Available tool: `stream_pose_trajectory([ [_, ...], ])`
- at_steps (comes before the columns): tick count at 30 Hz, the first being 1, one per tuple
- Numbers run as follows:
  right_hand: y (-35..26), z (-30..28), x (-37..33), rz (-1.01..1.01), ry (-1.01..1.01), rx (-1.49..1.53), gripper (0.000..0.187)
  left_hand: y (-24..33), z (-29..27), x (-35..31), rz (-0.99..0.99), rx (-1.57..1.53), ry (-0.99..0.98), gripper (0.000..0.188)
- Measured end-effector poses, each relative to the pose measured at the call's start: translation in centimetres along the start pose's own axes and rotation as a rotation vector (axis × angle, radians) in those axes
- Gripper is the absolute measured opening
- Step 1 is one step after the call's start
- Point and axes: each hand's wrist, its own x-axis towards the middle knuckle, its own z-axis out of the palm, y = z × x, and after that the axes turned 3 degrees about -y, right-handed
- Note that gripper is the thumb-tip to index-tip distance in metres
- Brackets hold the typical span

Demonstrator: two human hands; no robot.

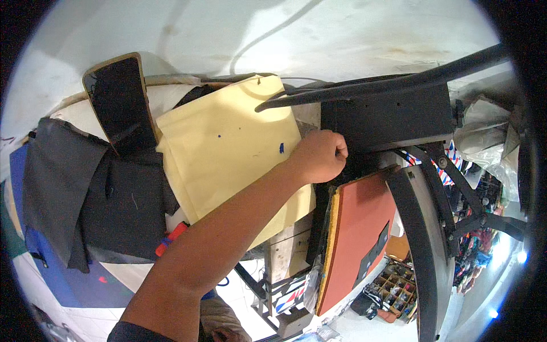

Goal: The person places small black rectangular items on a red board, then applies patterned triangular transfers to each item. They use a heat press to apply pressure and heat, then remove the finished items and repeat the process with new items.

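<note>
Right hand (319, 155) fisted, grip contents hidden | against black press plate (382, 117), cream sheet (228, 148) just left, orange pad (359, 228) below | likely positioning; next: careful alignment

fisheye view inside a round black border, with straight edges bowing toward the rim. light is bright and falls from above: the pale wall (319, 34) is washed out, and long soft shadows cross it. the yellow sheet (228, 148) is evenly lit with a glare patch near its top. small blue-white flares glow at the lower right rim. the forearm (216, 245) in the foreground is slightly soft.
</note>
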Motion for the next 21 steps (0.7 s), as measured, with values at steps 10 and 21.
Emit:
stream_pose_trajectory([
  [10,0.2,1.1,-0.3,0.013,0.012,0.028,0.04,-0.1,-0.3,1.5,0.154,0.026,0.181,0.012],
  [21,-1.0,0.6,-1.7,0.034,-0.028,0.08,0.041,2.3,1.1,4.9,-0.024,0.425,-0.469,0.033],
])
